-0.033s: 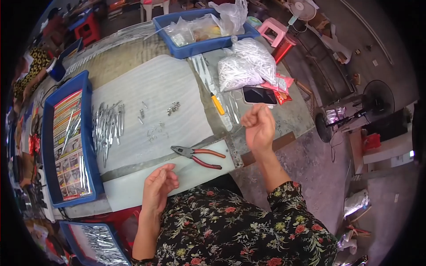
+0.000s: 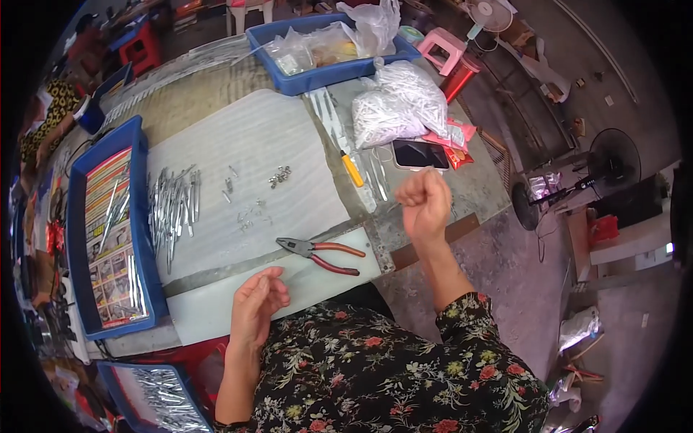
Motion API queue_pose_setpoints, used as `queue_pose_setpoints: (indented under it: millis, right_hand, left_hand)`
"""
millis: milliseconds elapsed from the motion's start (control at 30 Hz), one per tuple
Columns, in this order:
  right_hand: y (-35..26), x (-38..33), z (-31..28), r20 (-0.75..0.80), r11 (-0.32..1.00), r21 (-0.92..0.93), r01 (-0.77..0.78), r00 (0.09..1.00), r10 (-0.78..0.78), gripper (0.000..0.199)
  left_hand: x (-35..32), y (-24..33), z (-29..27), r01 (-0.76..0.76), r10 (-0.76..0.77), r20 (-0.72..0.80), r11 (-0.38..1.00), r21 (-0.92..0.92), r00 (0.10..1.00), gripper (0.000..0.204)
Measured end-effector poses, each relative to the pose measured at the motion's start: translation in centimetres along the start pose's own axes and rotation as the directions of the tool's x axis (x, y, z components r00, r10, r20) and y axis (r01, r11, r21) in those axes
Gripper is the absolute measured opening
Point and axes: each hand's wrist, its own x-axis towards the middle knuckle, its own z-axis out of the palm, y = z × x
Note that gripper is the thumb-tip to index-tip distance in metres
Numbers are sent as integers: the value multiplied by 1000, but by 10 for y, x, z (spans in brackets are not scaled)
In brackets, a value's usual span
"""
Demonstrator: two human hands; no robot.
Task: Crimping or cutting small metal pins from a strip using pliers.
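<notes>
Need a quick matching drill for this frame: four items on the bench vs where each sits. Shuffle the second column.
Things:
1. pliers
2. phone
3. pile of metal strips
4. clear bags

Places:
A. in the blue tray at the far edge of the table
B. on the white sheet, left of the small metal parts
C. near the front edge, between the two hands
D. beside the bag of silver pieces, just beyond the right hand

Pairs: 1-C, 2-D, 3-B, 4-A
</notes>
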Motion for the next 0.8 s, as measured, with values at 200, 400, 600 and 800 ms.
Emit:
queue_pose_setpoints:
  millis: [200, 400, 600, 800]
  right_hand:
    - [-11, 9, -10, -58, 985, -140, 99, 993, -108, 35]
    - [-13, 8, -17, -66, 987, -141, 72, 994, -82, 33]
    - [-13, 7, -17, -80, 985, -162, 51, 995, -64, 32]
    - [-15, 11, -16, -51, 982, -184, 45, 997, -55, 30]
  left_hand:
    - [-1, 2, 0, -62, 63, -15, 993, 96, 998, 26]
    - [-2, 3, -3, -84, 87, -24, 989, 119, 996, 26]
    - [-1, 2, 0, -76, 80, -27, 989, 130, 996, 27]
    - [-2, 2, -2, -89, 96, -42, 985, 147, 994, 29]
